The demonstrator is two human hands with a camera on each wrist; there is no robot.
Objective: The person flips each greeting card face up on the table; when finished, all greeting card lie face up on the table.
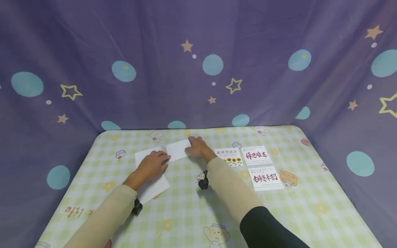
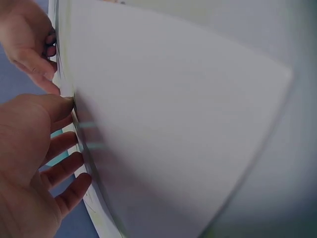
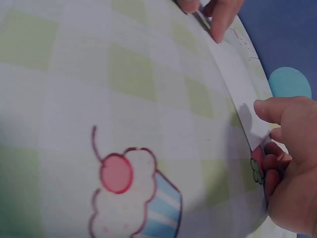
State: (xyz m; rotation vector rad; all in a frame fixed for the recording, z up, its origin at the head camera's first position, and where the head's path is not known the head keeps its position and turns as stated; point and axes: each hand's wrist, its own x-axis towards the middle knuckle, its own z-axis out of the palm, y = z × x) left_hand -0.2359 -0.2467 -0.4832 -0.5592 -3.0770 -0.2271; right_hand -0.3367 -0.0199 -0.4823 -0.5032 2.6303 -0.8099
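Your right hand (image 1: 198,147) pinches the right end of a small white rectangular card (image 1: 177,150), thumb against fingers. Your left hand (image 1: 152,164) has its fingers bent over a larger white paper sheet (image 1: 156,188), fingertips near the card's left end; you cannot tell whether it grips the sheet. Both papers lie on the left half of the surface, covered in green-and-white checked cloth (image 1: 186,215). To the right lie a white sunflower-printed card (image 1: 229,152) and two white cards with dark red lettering (image 1: 256,156).
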